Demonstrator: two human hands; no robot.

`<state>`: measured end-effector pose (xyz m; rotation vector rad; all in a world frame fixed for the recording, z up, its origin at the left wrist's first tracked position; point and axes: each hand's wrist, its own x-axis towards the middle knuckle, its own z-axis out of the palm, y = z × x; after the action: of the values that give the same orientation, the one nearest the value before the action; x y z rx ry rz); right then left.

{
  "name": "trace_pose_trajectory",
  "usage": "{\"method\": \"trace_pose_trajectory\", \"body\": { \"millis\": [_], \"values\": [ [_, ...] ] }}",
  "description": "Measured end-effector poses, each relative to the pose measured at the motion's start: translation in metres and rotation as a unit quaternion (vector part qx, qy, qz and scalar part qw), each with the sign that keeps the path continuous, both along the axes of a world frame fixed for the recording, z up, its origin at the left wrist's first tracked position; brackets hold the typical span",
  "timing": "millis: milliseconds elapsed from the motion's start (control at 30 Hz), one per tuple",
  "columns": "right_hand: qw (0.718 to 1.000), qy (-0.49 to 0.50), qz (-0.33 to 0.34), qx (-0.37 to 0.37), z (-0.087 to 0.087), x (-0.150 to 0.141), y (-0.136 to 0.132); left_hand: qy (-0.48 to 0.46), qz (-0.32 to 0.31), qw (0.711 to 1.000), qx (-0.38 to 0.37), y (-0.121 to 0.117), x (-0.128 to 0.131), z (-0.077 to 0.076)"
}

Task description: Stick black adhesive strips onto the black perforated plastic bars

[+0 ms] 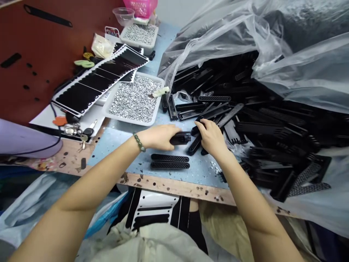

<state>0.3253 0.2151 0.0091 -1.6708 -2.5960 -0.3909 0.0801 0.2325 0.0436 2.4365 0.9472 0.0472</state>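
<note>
My left hand (162, 137), with a beaded bracelet at the wrist, is closed around a black plastic bar (181, 138) above the blue mat. To its right, my right hand (212, 136) reaches into the near edge of a heap of similar black parts (218, 109). Its fingertips touch a dark piece, but whether they grip it is hidden. Two black bars with a textured face (170, 162) lie side by side on the mat, just below my left hand. A few small nuts (216, 168) are scattered under my right forearm.
A white tray of small metal nuts (156, 112) stands left of the hands, with another filled tray (148, 45) behind. Black adhesive sheets (95, 82), keys (84, 138) and a purple cylinder (29, 138) are at left. Clear plastic bagging (305, 72) drapes over the heap at right.
</note>
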Motion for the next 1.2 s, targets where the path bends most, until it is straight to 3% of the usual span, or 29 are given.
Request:
{"method": "trace_pose_trajectory", "body": {
  "millis": [67, 133, 300, 467, 600, 733, 867, 1000, 1200],
  "values": [
    [1.000, 0.007, -0.016, 0.011, 0.001, 0.000, -0.009, 0.009, -0.025, 1.000, -0.010, -0.006, -0.006, -0.004],
    [0.999, 0.033, -0.017, -0.001, 0.003, 0.000, -0.021, -0.004, -0.011, 1.000, 0.026, -0.013, -0.013, -0.008],
    [0.980, 0.112, 0.107, -0.122, 0.004, 0.007, -0.051, -0.091, 0.112, 0.987, 0.074, -0.051, -0.049, -0.012],
    [0.966, 0.180, 0.102, -0.157, 0.001, 0.004, -0.060, -0.098, 0.222, 0.970, 0.024, -0.083, -0.078, -0.028],
    [0.945, 0.257, 0.099, -0.178, 0.002, -0.016, -0.054, -0.178, 0.281, 0.941, -0.065, -0.075, -0.081, -0.043],
    [0.949, 0.219, 0.091, -0.208, -0.001, -0.037, -0.044, -0.222, 0.350, 0.904, -0.110, -0.058, -0.084, -0.045],
    [0.961, 0.155, 0.087, -0.210, -0.004, -0.050, -0.032, -0.188, 0.351, 0.911, -0.107, -0.051, -0.087, -0.035],
    [0.943, 0.165, 0.115, -0.264, -0.002, -0.043, -0.025, -0.182, 0.351, 0.914, -0.086, -0.053, -0.094, -0.027],
    [0.927, 0.178, 0.128, -0.304, -0.002, -0.026, -0.028, -0.172, 0.309, 0.933, -0.065, -0.057, -0.095, -0.042]
  ]
}}
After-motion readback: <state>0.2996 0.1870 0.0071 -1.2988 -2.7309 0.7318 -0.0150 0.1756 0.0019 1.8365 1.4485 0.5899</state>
